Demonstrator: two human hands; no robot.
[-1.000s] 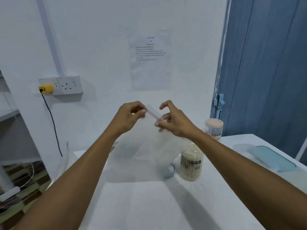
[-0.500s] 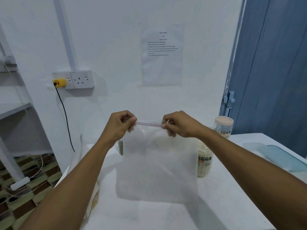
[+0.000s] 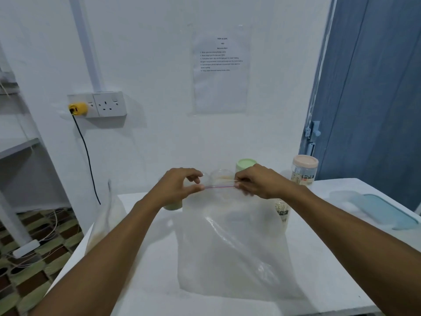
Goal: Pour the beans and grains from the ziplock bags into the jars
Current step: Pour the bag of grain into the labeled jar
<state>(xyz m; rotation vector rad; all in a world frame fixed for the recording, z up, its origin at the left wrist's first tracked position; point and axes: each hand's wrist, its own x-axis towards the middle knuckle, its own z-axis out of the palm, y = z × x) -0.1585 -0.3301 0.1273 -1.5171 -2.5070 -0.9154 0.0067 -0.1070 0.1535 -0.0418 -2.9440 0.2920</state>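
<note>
Heading on wall sheet (image 3: 219,71) reads "TASK & GOAL". Left hand (image 3: 175,187) and right hand (image 3: 257,182) pinch the ziplock bag (image 3: 232,247) seal. The bag now hangs lower, revealing a green-lidded jar (image 3: 245,164) near the table (image 3: 330,258) back edge.

Not much of the person to go on here, just two arms and two hands. The left hand (image 3: 180,187) and right hand (image 3: 259,182) are both bare, and so are the wrists right behind them. Going back from each hand, the left forearm (image 3: 118,242) and right forearm (image 3: 337,224) are bare skin all the way to the frame edge. Both arms look fairly slim. The left thumb (image 3: 197,188) seems to have a short nail at its tip. The right fingertips (image 3: 238,184) are too blurry to make out any detail.
</note>
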